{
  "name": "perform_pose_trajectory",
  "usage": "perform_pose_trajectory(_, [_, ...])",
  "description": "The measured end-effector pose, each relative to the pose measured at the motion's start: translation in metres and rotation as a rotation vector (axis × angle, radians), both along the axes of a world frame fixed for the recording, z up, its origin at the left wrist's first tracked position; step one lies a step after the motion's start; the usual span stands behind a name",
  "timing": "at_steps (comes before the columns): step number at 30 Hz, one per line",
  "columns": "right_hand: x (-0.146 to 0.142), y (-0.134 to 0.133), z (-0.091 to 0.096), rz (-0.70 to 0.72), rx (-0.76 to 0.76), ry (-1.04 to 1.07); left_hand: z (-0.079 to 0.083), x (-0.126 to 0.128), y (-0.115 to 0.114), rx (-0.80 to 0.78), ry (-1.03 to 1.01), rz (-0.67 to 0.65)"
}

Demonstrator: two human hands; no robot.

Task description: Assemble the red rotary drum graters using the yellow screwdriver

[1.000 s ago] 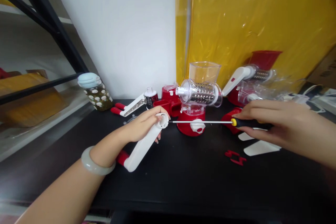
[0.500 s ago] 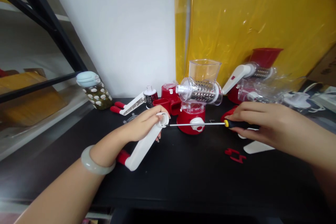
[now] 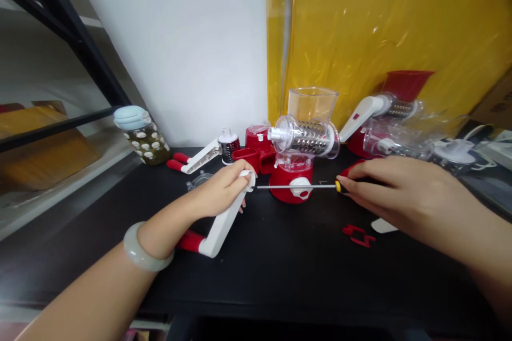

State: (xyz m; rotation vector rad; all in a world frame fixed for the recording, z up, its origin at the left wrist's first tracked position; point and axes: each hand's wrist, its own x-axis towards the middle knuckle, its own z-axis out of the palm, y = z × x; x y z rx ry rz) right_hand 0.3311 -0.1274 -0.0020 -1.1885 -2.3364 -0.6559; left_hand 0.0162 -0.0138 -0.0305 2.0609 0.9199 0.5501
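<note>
My left hand [image 3: 222, 192] is closed round the round end of a white crank handle [image 3: 224, 222] that has a red grip at its low end. My right hand [image 3: 394, 192] grips a screwdriver [image 3: 298, 187] with a black and yellow handle. Its long metal shaft runs level to the left, and its tip sits at the hub of the crank handle. A red rotary grater [image 3: 302, 152] with a clear hopper and steel drum stands just behind the shaft on the black table [image 3: 280, 272].
A second white crank [image 3: 198, 159] lies at the back left beside a glass jar with a pale blue lid [image 3: 140, 133]. Another grater [image 3: 384, 117] stands at the back right. Small red clips [image 3: 358, 235] and a white part [image 3: 382, 225] lie near my right hand.
My right hand has moved left with the screwdriver, pushing its shaft toward the crank hub. The crank handle has tipped a little lower under my left hand.
</note>
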Motion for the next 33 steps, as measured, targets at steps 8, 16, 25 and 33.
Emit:
perform_pose_trajectory(8, [0.002,0.005,-0.006,0.018,0.225,-0.163,0.002,0.001,0.001,-0.025,-0.037,0.059])
perform_pose_trajectory(16, [-0.007,-0.006,-0.007,0.024,0.364,-0.095,0.003,0.001,-0.002,-0.057,-0.040,0.027])
perform_pose_trajectory(25, [0.010,-0.008,-0.003,-0.154,0.544,-0.188,0.012,0.002,-0.014,-0.155,-0.061,-0.002])
perform_pose_trajectory(33, [0.005,-0.007,0.002,-0.333,0.368,-0.226,0.008,0.002,-0.013,-0.041,0.003,0.026])
